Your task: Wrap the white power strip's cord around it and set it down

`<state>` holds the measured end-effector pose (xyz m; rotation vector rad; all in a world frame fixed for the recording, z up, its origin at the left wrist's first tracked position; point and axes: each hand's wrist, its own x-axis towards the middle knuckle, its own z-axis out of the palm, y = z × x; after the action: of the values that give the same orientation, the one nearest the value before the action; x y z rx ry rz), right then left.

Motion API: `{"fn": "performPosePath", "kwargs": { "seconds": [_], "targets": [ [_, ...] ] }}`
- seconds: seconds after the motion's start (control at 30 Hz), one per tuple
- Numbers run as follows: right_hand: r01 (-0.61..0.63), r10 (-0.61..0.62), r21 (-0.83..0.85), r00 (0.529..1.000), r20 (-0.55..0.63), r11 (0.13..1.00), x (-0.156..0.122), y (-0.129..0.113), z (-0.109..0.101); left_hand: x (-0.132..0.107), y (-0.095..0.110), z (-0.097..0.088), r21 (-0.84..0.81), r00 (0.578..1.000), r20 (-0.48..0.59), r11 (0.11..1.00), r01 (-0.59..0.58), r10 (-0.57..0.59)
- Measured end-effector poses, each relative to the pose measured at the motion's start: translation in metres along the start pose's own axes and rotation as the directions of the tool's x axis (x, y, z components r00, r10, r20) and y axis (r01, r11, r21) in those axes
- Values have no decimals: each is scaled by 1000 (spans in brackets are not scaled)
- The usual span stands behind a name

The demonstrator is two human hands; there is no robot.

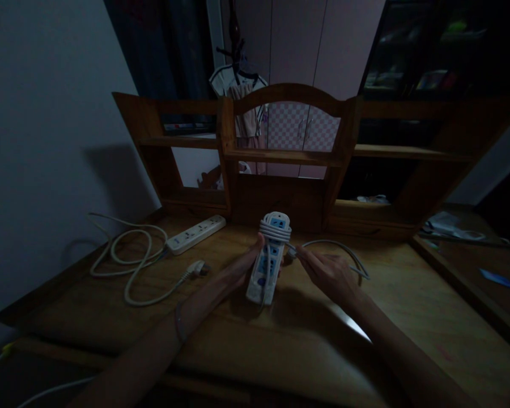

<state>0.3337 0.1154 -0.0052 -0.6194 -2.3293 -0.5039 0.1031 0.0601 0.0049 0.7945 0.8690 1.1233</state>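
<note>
Head, power strip [265, 265] (wrapped), within left fingers [259, 246]

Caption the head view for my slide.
Left hand holds a power strip, cord looped around its top; right hand pinches the cord.

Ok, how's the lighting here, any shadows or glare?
Head view: dim, upper-right cabinet nearly black; head view: glare on the desk by the right forearm; head view: soft shadow on the left wall; head view: power strip in the left hand discernible.
</note>
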Motion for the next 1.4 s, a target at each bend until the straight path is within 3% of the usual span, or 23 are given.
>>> {"fn": "performPosePath", "kwargs": {
  "seconds": [0.2,0.37,0.77,1.07,1.4],
  "targets": [
    [1,-1,-27,1000,4,1000,-1,3,1,1,-1,3,150,985,74,975,-164,154],
    [9,-8,-24,999,38,1000,-2,2,3,6,-6,6,238,970,25,941,-241,242],
    [30,-32,35,999,37,999,2,-6,0,5,-6,6,272,969,5,932,-239,247],
    [-28,18,41,973,229,999,10,-26,-11,-1,-2,11,313,950,57,898,-308,306],
    [-78,81,-21,961,265,997,7,-28,-11,-3,0,11,320,942,104,886,-336,319]
  ]
}}
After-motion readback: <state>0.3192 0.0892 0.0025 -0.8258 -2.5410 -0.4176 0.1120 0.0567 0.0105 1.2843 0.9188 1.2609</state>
